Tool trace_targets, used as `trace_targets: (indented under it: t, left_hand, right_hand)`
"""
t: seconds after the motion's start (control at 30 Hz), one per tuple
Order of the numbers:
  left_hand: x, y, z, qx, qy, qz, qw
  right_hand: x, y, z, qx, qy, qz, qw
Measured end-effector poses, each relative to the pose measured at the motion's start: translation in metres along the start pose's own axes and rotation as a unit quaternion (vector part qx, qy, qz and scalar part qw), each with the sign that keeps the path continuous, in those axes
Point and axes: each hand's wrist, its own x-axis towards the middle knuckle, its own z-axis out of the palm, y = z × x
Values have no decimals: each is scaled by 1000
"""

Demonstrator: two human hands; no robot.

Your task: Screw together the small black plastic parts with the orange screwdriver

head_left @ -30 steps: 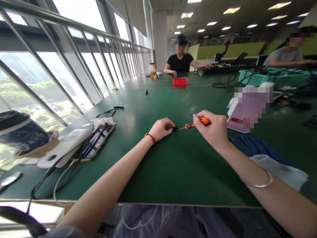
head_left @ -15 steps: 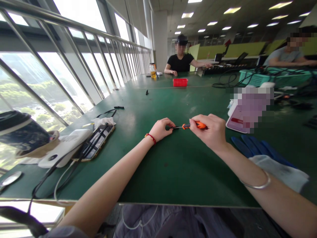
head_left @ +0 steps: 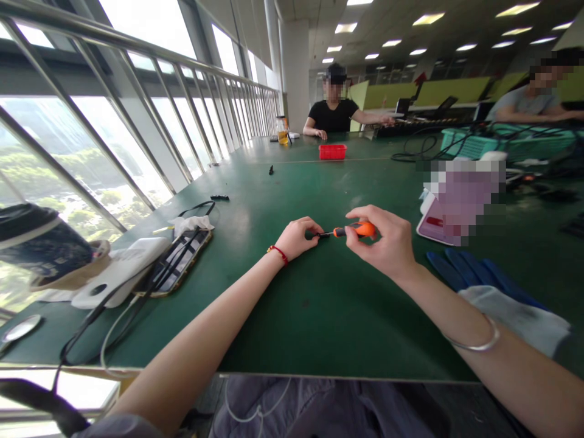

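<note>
My left hand [head_left: 298, 238] rests on the green table with thumb and fingers pinched on a small black part [head_left: 323, 235], mostly hidden by the fingertips. The tip of an orange and black screwdriver [head_left: 365, 229] meets this part from the right, its shaft lying nearly level. Around the screwdriver's handle is my right hand [head_left: 387, 240], its grip loosened: the index finger arches above the handle, the thumb lies along its lower side, and the handle's end sits in the hand.
Left are a phone [head_left: 182, 261] with cables, a white power bank [head_left: 121, 274] and a dark cup [head_left: 43, 240]. Blue gloves [head_left: 479, 277] and a pink case [head_left: 456, 207] lie right. Farther off stand a red tray [head_left: 333, 152], a green basket [head_left: 465, 145] and a seated person [head_left: 333, 115].
My right hand's fingers have spread from a tight grip, the index finger lifting off the handle. The screwdriver's handle has shifted slightly left and up. My left hand stays in place.
</note>
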Motion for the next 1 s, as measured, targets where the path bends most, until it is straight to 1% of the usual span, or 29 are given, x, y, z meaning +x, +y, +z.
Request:
trace_targets:
  t: [0.07,0.13,0.2,0.27,0.33,0.4,0.47,0.53,0.63,0.7,0.83,0.9,1.0]
  left_hand:
    - [0,0,0,-1,1,1,1000]
    - [0,0,0,0,1,1,1000]
    - [0,0,0,0,0,0,1000]
    - [0,1,0,0,1,-1,1000]
    - [0,1,-1,2,0,-1,1000]
    - [0,1,-1,5,1,-1,1000]
    - [0,1,-1,6,2,0,1000]
    - [0,2,-2,6,1,0,1000]
    - [0,5,-3,8,-1,-3,1000]
    - [0,6,-3,15,0,-4,1000]
    - [0,7,-3,21,1,-2,1000]
    - [0,7,-3,19,2,-3,1000]
    - [0,6,-3,13,-1,-3,1000]
  right_hand:
    - [0,-3,1,10,-23,37,999]
    - [0,-4,2,-12,-40,78,996]
    - [-1,-5,2,-38,-41,105,993]
    - [-1,-6,2,-32,-35,106,993]
    - [-2,-8,2,8,-29,101,994]
    - [-2,-10,2,44,-30,110,992]
    - [-4,-13,4,39,-40,126,990]
    - [-7,-17,6,0,-50,112,992]
    - [-10,-26,8,-45,-39,44,997]
    - [-11,-33,10,-46,-38,17,998]
    - [-12,-41,12,-44,-73,39,996]
    - [-12,-41,13,-49,-67,48,995]
    - [-12,-37,13,-35,-40,70,996]
